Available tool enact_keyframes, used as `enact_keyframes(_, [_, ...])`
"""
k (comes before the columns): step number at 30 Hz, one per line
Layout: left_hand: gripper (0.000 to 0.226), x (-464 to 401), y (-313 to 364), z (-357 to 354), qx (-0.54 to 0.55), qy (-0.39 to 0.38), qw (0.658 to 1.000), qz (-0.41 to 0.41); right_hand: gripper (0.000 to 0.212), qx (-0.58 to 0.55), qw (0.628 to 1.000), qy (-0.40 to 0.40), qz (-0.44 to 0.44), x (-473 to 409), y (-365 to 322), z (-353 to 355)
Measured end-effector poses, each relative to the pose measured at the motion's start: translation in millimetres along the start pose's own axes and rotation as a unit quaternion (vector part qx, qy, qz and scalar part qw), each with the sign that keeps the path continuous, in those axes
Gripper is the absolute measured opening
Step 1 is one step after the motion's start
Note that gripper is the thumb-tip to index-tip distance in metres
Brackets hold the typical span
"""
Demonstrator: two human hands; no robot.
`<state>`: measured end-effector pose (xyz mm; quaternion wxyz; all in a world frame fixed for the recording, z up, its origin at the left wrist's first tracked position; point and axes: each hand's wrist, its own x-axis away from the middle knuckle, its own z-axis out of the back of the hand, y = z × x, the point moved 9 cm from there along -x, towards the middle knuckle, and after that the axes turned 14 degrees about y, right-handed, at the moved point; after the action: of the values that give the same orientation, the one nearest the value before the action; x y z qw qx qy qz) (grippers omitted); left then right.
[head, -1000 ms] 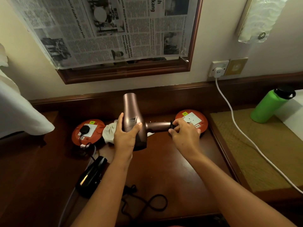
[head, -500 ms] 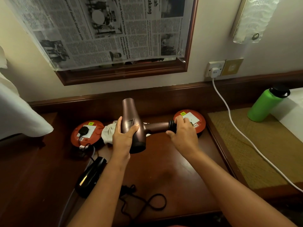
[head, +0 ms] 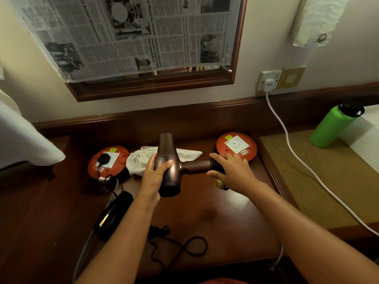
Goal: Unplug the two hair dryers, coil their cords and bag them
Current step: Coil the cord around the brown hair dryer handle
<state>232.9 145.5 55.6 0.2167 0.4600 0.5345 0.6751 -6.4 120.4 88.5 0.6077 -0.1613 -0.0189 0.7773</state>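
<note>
My left hand (head: 155, 173) grips the barrel of a bronze hair dryer (head: 167, 167) held just above the wooden table (head: 215, 218). My right hand (head: 231, 171) closes round the black cord end (head: 214, 163) at the dryer's handle, with a yellowish plug part showing under the palm. A white cloth bag (head: 139, 160) lies behind the dryer. On the table to the left lies a black hair dryer (head: 112, 216). Its black plug (head: 103, 158) sits in the left red socket disc (head: 100, 171). The right red socket disc (head: 236, 146) has nothing plugged in.
A loose black cord (head: 184, 244) loops on the table near the front edge. A white cable (head: 297, 156) runs from the wall socket (head: 269, 79) across a woven mat (head: 328, 181). A green bottle (head: 334, 126) stands at the right. White cloth (head: 20, 140) hangs at left.
My right hand has come off the right red socket disc and now wraps the cord end at the handle. The bronze dryer has dropped a little lower.
</note>
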Motion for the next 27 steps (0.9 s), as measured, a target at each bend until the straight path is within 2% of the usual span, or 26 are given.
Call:
enact_keyframes(5, [0.073, -6, -29, 0, -0.033, -0.001, 0.999, 0.024, 0.065, -0.011, 0.999, -0.053, 0.000, 15, 11, -30])
enact_keyframes(18, [0.076, -13, -118, -5, -0.102, -0.015, 0.990, 0.091, 0.051, -0.035, 0.992, -0.118, -0.031, 62, 36, -95])
enact_keyframes(27, [0.075, -32, -144, -8, -0.123, -0.013, 0.989, 0.075, 0.062, -0.037, 0.984, -0.161, -0.060, 52, 45, -120])
